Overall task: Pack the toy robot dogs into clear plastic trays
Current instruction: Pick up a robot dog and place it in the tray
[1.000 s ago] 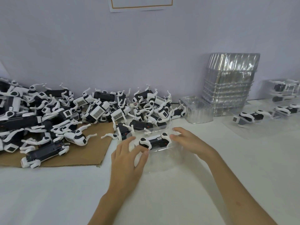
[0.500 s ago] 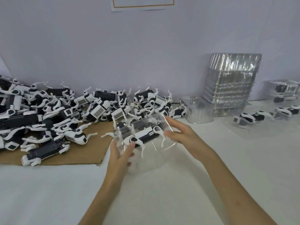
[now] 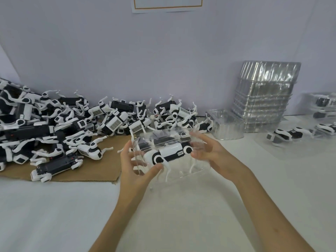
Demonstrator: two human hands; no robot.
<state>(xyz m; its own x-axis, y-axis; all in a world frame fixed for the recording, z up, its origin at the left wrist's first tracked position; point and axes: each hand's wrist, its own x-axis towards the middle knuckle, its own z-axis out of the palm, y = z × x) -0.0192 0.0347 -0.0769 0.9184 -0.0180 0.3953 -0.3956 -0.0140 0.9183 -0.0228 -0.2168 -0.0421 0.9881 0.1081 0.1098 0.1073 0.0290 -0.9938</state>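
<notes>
While hands (image 3: 135,168) (image 3: 212,151) grip tray (image 3: 161,135) — dog (image 3: 171,152) inside.

Your clear tray (image 3: 181,134), tilted and raised at frame centre, holds one white-and-black toy dog (image 3: 171,151), legs pointing down.

View: a single wide-angle camera worn on the head.
Position: above the near edge of the table (image 3: 54,215), with the forearms entering from the bottom of the frame.
Facing: forward and down, toward the far edge and the wall (image 3: 127,60) behind it.
Nearness: close; the left hand (image 3: 134,166) and right hand (image 3: 212,151) grip the clear plastic tray (image 3: 169,133) mid-frame.
Span: from the toy robot dogs (image 3: 54,128) at far left to the tray stack (image 3: 263,99) at far right.
</notes>
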